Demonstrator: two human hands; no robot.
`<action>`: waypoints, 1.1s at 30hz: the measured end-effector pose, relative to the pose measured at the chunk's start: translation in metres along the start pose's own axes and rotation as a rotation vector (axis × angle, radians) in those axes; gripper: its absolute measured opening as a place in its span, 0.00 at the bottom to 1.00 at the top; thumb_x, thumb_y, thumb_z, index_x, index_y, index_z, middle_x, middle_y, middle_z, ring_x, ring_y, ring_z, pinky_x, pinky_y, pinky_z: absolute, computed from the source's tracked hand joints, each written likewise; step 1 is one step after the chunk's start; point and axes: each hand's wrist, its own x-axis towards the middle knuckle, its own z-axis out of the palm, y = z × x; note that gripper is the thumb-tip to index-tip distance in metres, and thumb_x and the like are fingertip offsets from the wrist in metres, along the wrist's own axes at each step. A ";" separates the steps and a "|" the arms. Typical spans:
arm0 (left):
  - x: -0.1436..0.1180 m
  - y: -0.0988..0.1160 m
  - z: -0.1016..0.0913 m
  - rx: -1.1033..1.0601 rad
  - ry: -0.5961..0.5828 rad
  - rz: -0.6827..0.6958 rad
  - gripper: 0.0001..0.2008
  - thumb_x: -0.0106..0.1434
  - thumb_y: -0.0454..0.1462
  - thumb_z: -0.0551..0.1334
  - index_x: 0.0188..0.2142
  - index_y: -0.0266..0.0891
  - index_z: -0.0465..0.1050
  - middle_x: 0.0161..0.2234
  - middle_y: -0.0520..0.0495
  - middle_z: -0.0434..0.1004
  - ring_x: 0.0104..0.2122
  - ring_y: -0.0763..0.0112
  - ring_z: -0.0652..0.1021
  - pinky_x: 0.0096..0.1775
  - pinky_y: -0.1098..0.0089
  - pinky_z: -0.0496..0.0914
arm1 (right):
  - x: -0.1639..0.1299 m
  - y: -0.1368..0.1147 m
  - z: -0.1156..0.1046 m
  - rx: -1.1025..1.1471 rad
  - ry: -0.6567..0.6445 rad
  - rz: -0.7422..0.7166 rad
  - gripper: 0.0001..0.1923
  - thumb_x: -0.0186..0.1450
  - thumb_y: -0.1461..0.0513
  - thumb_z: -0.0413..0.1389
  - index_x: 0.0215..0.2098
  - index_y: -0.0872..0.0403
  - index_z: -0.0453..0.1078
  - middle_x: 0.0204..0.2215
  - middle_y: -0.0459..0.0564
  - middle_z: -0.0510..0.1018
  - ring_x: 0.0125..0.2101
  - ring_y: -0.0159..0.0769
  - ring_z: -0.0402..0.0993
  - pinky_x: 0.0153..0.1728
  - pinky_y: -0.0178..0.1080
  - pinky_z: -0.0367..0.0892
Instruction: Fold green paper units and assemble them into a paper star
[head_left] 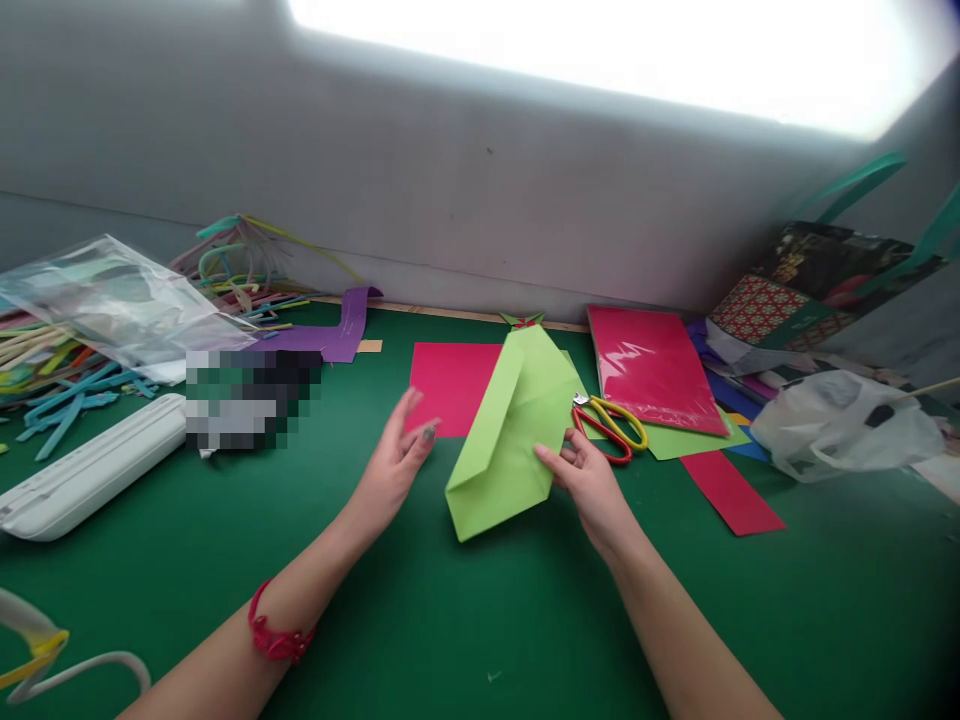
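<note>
A folded sheet of light green paper [525, 430] is held up over the green table, tilted, with creases and one long flap folded in. My right hand [589, 480] pinches its lower right edge, thumb on the near face. To the left of the paper, my left hand [397, 450] is off it, fingers apart and slightly blurred, holding nothing. Behind the green paper lies a red sheet [454, 385], partly covered from view. Scissors [619, 428] with red and yellow handles rest just beyond my right hand.
A wrapped pack of red paper [656, 365] lies at the back right, near a white plastic bag [840, 425]. A red paper strip [735, 492] sits closer. On the left are a long white device [97, 465], purple paper [341, 335] and many pipe cleaners [75, 395]. A wall stands behind.
</note>
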 end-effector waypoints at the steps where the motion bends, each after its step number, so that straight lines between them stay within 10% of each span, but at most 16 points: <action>1: 0.001 -0.004 0.001 -0.107 -0.087 -0.060 0.30 0.64 0.46 0.47 0.61 0.45 0.36 0.61 0.40 0.47 0.52 0.61 0.67 0.49 0.62 0.65 | -0.001 0.002 0.003 0.018 -0.021 0.015 0.25 0.53 0.56 0.59 0.47 0.54 0.61 0.37 0.52 0.77 0.36 0.41 0.74 0.36 0.42 0.70; 7: 0.004 -0.012 -0.003 -0.200 -0.221 -0.266 0.28 0.55 0.43 0.60 0.55 0.38 0.59 0.44 0.42 0.70 0.38 0.63 0.75 0.40 0.64 0.70 | -0.006 0.010 0.011 0.024 -0.240 0.079 0.23 0.57 0.56 0.56 0.50 0.52 0.60 0.43 0.53 0.74 0.41 0.41 0.73 0.40 0.43 0.70; 10: 0.007 -0.008 -0.016 -0.076 -0.191 -0.256 0.25 0.56 0.43 0.59 0.53 0.41 0.63 0.41 0.45 0.72 0.36 0.65 0.75 0.38 0.67 0.69 | -0.001 0.007 0.000 -0.088 -0.118 0.054 0.28 0.60 0.54 0.52 0.56 0.52 0.53 0.45 0.56 0.73 0.41 0.43 0.73 0.37 0.46 0.72; 15: 0.010 -0.004 -0.030 0.238 -0.318 -0.110 0.17 0.58 0.42 0.56 0.47 0.47 0.70 0.41 0.50 0.73 0.36 0.67 0.73 0.35 0.70 0.67 | 0.001 -0.007 -0.022 -0.646 0.220 -0.564 0.26 0.62 0.66 0.46 0.58 0.44 0.52 0.57 0.48 0.59 0.55 0.41 0.57 0.51 0.48 0.60; 19: 0.012 -0.012 -0.026 0.421 -0.325 0.086 0.13 0.59 0.38 0.56 0.43 0.48 0.72 0.35 0.51 0.74 0.34 0.70 0.73 0.35 0.72 0.66 | -0.009 -0.007 -0.009 -1.087 -0.102 -0.845 0.25 0.64 0.70 0.38 0.55 0.44 0.58 0.60 0.42 0.53 0.60 0.37 0.45 0.58 0.47 0.49; 27: 0.009 -0.014 -0.004 0.875 -0.040 0.389 0.17 0.65 0.36 0.47 0.52 0.45 0.63 0.55 0.45 0.62 0.53 0.64 0.63 0.55 0.54 0.51 | -0.001 0.038 0.018 -1.460 -0.385 -0.687 0.25 0.68 0.58 0.35 0.62 0.49 0.39 0.62 0.44 0.41 0.61 0.39 0.33 0.58 0.53 0.44; 33: -0.013 -0.019 0.022 1.086 -0.211 0.424 0.25 0.66 0.42 0.42 0.61 0.38 0.45 0.62 0.44 0.46 0.60 0.64 0.51 0.57 0.55 0.47 | 0.004 0.044 0.017 -1.512 -0.349 -0.648 0.26 0.68 0.56 0.32 0.63 0.49 0.35 0.62 0.42 0.38 0.61 0.37 0.31 0.58 0.50 0.42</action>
